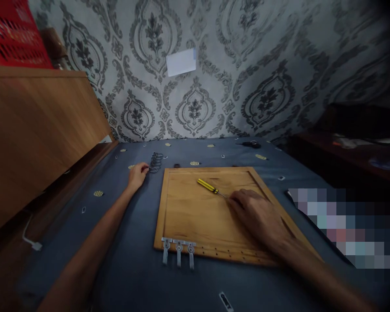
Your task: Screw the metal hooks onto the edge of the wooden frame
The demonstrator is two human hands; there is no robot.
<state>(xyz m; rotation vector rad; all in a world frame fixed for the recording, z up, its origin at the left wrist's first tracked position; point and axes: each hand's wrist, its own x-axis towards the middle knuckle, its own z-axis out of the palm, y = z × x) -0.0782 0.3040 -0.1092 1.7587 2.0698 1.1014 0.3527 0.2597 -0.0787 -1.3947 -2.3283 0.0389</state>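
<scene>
A wooden board (195, 216) lies flat on a dark blue patterned cloth (133, 268). Three metal hooks (178, 251) are fixed along its near edge, beside a row of small holes. A yellow-handled screwdriver (208, 186) rests on the board. My right hand (253, 212) lies on the board with its fingertips at the screwdriver's metal tip, fingers curled. My left hand (138, 175) reaches out to the left of the board, fingers pinched at a small pile of loose metal hooks (155, 162) on the cloth.
A wooden cabinet (35, 130) stands along the left, with a red crate (13, 34) on top. A patterned wall (214, 65) with a white card rises behind. A white cable end (35, 245) lies at the left. A dark shelf (354, 143) sits at the right.
</scene>
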